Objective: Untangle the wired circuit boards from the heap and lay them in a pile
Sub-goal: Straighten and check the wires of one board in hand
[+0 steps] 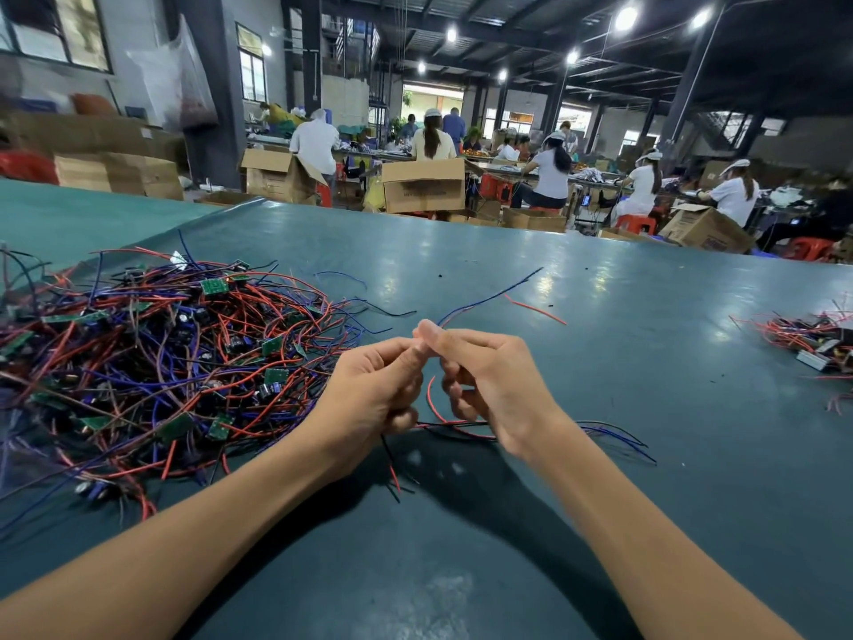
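- While the left hand (374,390) curls its fingers round loose red and black wire strands (433,408), the right hand (489,381) pinches a thin blue wire (489,297) between thumb and forefinger. The two thumbs touch above the teal-green counter (600,371).
- Held so, one hand seems to anchor the strands while the other draws a single lead clear. Keeping the work raised off the counter probably lets the free ends hang and shows where they cross.
- Whether a circuit board sits inside either palm cannot be told; none shows between the fingers.
- The blue wire runs up and away from the fingertips, with a short red wire (535,309) close beside its far part. Whether the two are joined is unclear.
- The tangled heap of red, blue and black wires with small green circuit boards (161,353) lies to the left, just beside the left hand.
- A small pile of wired boards (812,337) sits at the far right of the counter, well apart from both hands. It is presumably where freed pieces go.
- Strands trail under both wrists, and loose dark-blue leads (618,436) lie beside the right forearm. These could snag, and the heap's outer wires are near enough to be dragged along.
- Beyond the counter stand brown cardboard boxes (422,184) and seated workers (551,175) at benches, none near the work.
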A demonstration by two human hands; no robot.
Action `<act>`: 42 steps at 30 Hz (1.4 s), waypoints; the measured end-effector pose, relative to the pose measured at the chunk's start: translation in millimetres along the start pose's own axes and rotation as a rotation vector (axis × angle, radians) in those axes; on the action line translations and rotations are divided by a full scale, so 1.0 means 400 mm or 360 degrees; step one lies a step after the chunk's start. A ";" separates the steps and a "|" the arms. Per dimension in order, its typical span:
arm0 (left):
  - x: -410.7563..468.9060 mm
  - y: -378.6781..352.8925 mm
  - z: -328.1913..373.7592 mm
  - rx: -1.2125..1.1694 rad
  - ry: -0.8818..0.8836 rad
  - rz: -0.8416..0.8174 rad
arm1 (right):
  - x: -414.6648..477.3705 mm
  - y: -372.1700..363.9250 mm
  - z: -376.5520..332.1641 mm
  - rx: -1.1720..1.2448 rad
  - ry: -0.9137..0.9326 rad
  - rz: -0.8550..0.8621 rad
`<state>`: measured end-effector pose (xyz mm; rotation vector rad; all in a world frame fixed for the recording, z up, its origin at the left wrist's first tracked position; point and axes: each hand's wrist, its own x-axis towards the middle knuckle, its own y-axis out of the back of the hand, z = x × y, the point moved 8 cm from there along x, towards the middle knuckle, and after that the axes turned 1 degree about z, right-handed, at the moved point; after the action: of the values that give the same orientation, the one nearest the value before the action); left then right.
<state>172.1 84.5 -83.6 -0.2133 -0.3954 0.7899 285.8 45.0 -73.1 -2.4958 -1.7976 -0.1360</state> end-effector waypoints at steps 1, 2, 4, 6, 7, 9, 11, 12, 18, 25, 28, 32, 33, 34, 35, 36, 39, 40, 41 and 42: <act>0.000 -0.004 -0.002 0.0013 0.0014 -0.0012 | 0.000 0.004 0.001 0.0010 -0.0005 0.0024; 0.000 -0.007 -0.004 0.0025 0.0036 -0.0021 | 0.001 0.009 0.004 0.0016 -0.0023 0.0042; 0.002 -0.008 -0.011 0.0076 0.0081 -0.0030 | 0.004 0.023 0.008 0.0075 -0.0049 0.0075; 0.001 -0.003 -0.015 0.0187 0.0084 -0.0036 | 0.011 0.051 0.007 0.0232 -0.0062 0.0146; -0.001 -0.002 -0.014 0.0233 0.0072 -0.0048 | 0.015 0.070 0.005 0.0310 -0.0063 0.0189; -0.004 -0.004 -0.011 0.0267 0.0059 -0.0080 | 0.020 0.109 -0.001 0.0385 -0.0053 0.0268; -0.005 -0.014 -0.014 0.0246 0.0073 -0.0120 | 0.022 0.136 -0.002 0.0402 -0.0047 0.0328; -0.006 -0.020 -0.018 0.0228 0.0086 -0.0148 | 0.023 0.144 -0.002 0.0424 -0.0046 0.0348; -0.010 -0.023 -0.029 0.0119 0.0204 -0.0223 | 0.025 0.194 -0.006 0.0591 -0.0036 0.0437; -0.011 -0.007 -0.028 0.0114 0.0230 -0.0171 | 0.029 0.204 0.010 0.0651 -0.0100 0.0416; -0.005 0.009 -0.018 -0.0002 0.0295 -0.0099 | 0.028 0.170 0.017 0.0774 -0.0189 0.0232; -0.002 0.015 -0.008 -0.0241 0.0373 -0.0083 | 0.028 0.120 0.005 0.0905 -0.0155 -0.0029; -0.003 0.014 -0.008 -0.0264 0.0384 -0.0090 | 0.028 0.113 -0.001 0.0911 -0.0123 -0.0077; -0.004 0.011 -0.008 -0.0274 0.0390 -0.0117 | 0.027 0.107 -0.005 0.0899 -0.0090 -0.0111; -0.005 0.008 -0.007 -0.0268 0.0388 -0.0153 | 0.027 0.104 -0.010 0.0878 -0.0051 -0.0128; -0.007 0.004 -0.006 -0.0254 0.0383 -0.0189 | 0.027 0.103 -0.015 0.0862 -0.0009 -0.0130; -0.011 -0.003 -0.007 -0.0246 0.0392 -0.0250 | 0.029 0.107 -0.024 0.0881 0.0074 -0.0089; -0.012 -0.005 -0.008 -0.0259 0.0398 -0.0263 | 0.029 0.109 -0.025 0.0894 0.0085 -0.0076; -0.013 -0.006 -0.008 -0.0270 0.0400 -0.0273 | 0.030 0.111 -0.026 0.0902 0.0095 -0.0073; -0.014 -0.008 -0.007 -0.0276 0.0396 -0.0283 | 0.029 0.113 -0.028 0.0906 0.0105 -0.0077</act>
<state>171.7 78.2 -86.5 -0.4281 -0.2428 0.5463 332.0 40.3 -60.8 -2.0231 -1.5864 0.2541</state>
